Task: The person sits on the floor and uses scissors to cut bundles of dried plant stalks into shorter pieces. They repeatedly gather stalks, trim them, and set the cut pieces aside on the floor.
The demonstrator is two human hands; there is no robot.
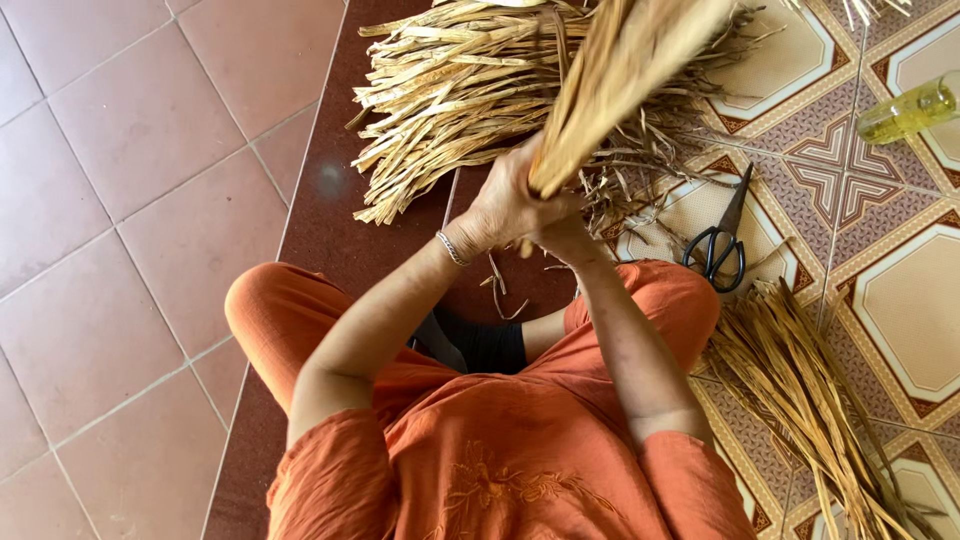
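From my feed I see both hands raised in front of the seated person, clasped together around the lower end of a bundle of dried straw strips (625, 70) that slants up and away toward the top of the view. The left hand (508, 205), with a thin silver bracelet (452, 249) at the wrist, has its fingers closed tight around the bundle's base; the right hand (562, 237) sits just beneath and against it, fingers also curled on the same stalks (partly hidden by the left). Behind the bundle a big loose heap of straw (450, 100) lies on the floor. Black-handled scissors (722, 240) rest on the patterned tiles (900, 300) to the right, near a second sheaf of strips (800, 400). A yellowish bottle (910, 110) lies farther off.
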